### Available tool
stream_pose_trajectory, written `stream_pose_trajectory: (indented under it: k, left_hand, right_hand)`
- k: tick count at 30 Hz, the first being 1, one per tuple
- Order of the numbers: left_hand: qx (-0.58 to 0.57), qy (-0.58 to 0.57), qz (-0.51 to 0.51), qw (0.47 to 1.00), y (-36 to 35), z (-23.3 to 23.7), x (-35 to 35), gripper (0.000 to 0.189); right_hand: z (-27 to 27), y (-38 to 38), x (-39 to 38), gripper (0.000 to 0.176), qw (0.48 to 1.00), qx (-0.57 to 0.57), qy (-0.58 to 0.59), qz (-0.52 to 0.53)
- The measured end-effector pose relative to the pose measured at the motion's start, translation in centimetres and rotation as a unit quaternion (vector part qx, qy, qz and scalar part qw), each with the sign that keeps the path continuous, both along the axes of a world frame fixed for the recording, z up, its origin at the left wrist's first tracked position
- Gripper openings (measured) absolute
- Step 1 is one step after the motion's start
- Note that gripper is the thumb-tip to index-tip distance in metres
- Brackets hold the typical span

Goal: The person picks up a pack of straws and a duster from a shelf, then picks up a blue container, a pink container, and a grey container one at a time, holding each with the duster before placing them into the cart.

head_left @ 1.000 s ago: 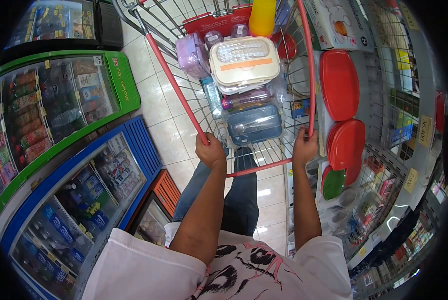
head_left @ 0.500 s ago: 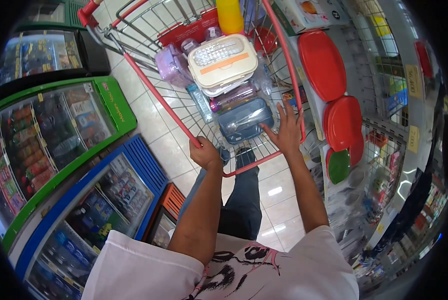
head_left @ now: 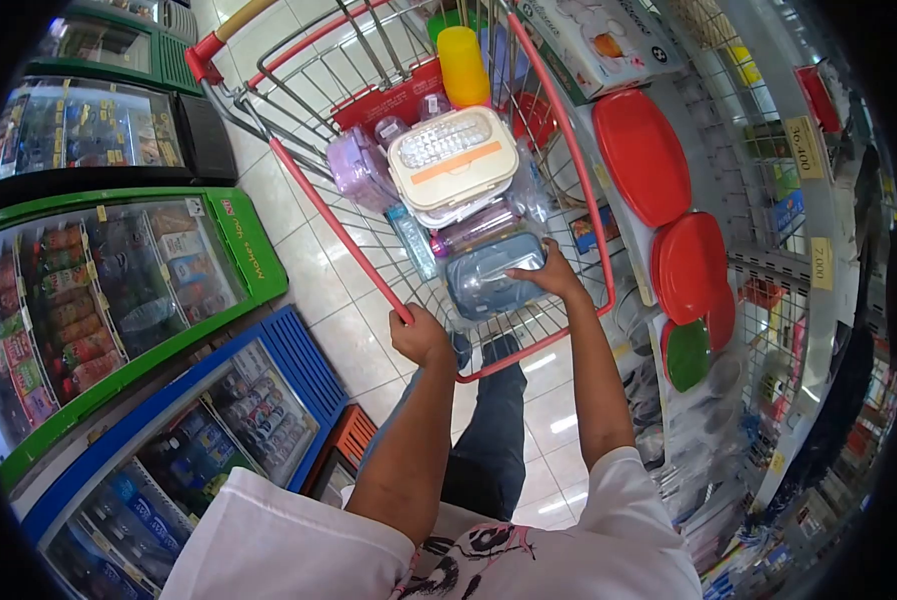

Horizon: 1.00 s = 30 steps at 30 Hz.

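Note:
My left hand (head_left: pixel 419 336) is closed around the red rim (head_left: pixel 344 235) of a shopping cart. Inside the cart, my right hand (head_left: pixel 551 274) grips the right end of a blue-grey lunch box (head_left: pixel 489 285), thumb over its clear-topped lid and fingers round the far side, partly hidden. Just beyond lies a purple-capped clear bottle (head_left: pixel 479 229). A cream lunch box (head_left: pixel 454 160) with an orange band rests on a white container. Around these are a lilac container (head_left: pixel 359 170), a yellow cup (head_left: pixel 463 66) and clear plastic bottles (head_left: pixel 532 190).
A shelf on the right carries red plastic lids (head_left: pixel 642 157), a green one (head_left: pixel 687 355) and a boxed item (head_left: pixel 599 40). Drink coolers with a green frame (head_left: pixel 254 240) and a blue frame (head_left: pixel 304 350) line the left. Pale floor tiles (head_left: pixel 349 330) show beneath the cart.
My right hand has gone from hovering with spread fingers to holding the blue-grey lunch box's right end. My left hand stays on the rim. The cart sits slightly lower in view.

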<state>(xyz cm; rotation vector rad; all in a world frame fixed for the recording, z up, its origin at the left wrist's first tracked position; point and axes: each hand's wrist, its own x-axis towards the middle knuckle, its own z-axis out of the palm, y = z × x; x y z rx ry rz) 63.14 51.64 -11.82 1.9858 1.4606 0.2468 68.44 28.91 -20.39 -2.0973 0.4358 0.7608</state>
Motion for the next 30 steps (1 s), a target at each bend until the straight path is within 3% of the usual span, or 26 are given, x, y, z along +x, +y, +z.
stream_pose_trajectory:
  k: [3,5,7,9,15,19,22,24,25,27,29,30]
  left_hand:
    - [-0.022,-0.012,0.022,0.999,-0.1,-0.7,-0.2,0.024]
    - [-0.002,-0.014,0.008,1.000,0.1,-1.0,-0.3,0.023]
    - [-0.011,-0.016,0.018,1.000,0.2,-0.6,-0.3,0.022]
    - [-0.024,-0.023,0.028,0.999,0.0,0.0,0.0,0.022]
    - [-0.086,-0.032,0.010,0.996,0.6,0.3,-0.2,0.019]
    - [-0.099,-0.058,-0.014,0.993,0.8,0.5,-0.4,0.019]
    - [-0.100,-0.075,-0.016,0.992,0.8,0.6,-0.4,0.020]
    - [-0.109,-0.050,-0.029,0.992,1.1,-1.1,-0.6,0.021]
    - [-0.111,-0.066,-0.030,0.991,1.4,-1.8,-0.9,0.021]
    - [-0.197,-0.093,-0.073,0.973,1.8,-2.5,-1.4,0.025]
    - [-0.232,-0.049,-0.201,0.950,3.3,-3.4,-2.4,0.046]
    - [-0.229,0.007,-0.210,0.950,3.5,-0.9,-2.8,0.060]
  right_hand:
    - [0.0,-0.5,0.0,0.107,0.998,0.017,0.066,0.013]
    - [1.8,0.7,-0.8,0.102,0.994,0.040,0.084,-0.055]
    - [3.5,2.2,-1.6,0.102,0.994,-0.038,0.100,-0.023]
    - [6.5,4.6,-2.5,0.108,0.982,-0.188,-0.013,-0.023]
    - [12.6,6.7,-2.7,0.103,0.978,-0.154,-0.130,-0.046]
    - [20.5,5.0,-3.6,0.101,0.938,-0.200,-0.276,-0.064]
    - [26.9,2.4,-5.7,0.090,0.917,-0.198,-0.310,-0.155]
    - [28.8,-0.5,-7.5,0.077,0.915,-0.013,-0.309,-0.261]
    - [30.7,-0.4,-8.5,0.067,0.886,0.139,-0.271,-0.350]
    - [31.2,-2.6,-11.0,0.058,0.834,0.279,-0.240,-0.412]
    - [31.9,-4.1,-13.8,0.055,0.806,0.333,-0.213,-0.440]
    - [32.9,-4.1,-15.2,0.054,0.786,0.362,-0.193,-0.463]
